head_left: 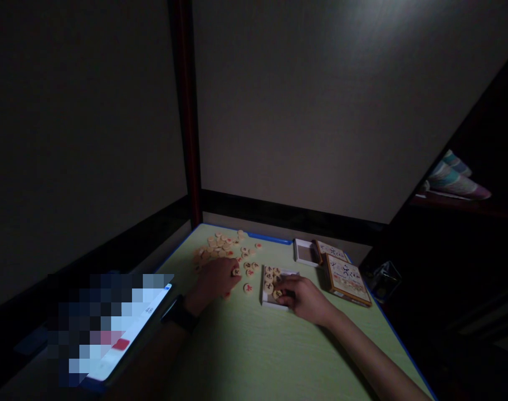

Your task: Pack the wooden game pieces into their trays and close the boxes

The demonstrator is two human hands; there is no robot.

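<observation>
Round wooden Chinese chess pieces (220, 245) with red or dark characters lie in a loose heap at the table's far left. My left hand (214, 280), with a dark band on its wrist, is closed at the near side of the heap, a chess piece (236, 272) at its fingertips. Over a shallow white box tray (272, 304) my right hand (306, 298) pinches a chess piece (277, 294) at the tray's inside. Several dark-lettered pieces (269, 277) lie in rows at the tray's left. My right fingers cover part of the tray.
A second white tray (306, 254) and two printed box lids (348, 278) lie at the table's right. On the left is a lit screen (143, 320), partly blurred out. Walls meet behind the green table (254, 356). A dark glossy object (385, 281) stands beyond the right edge.
</observation>
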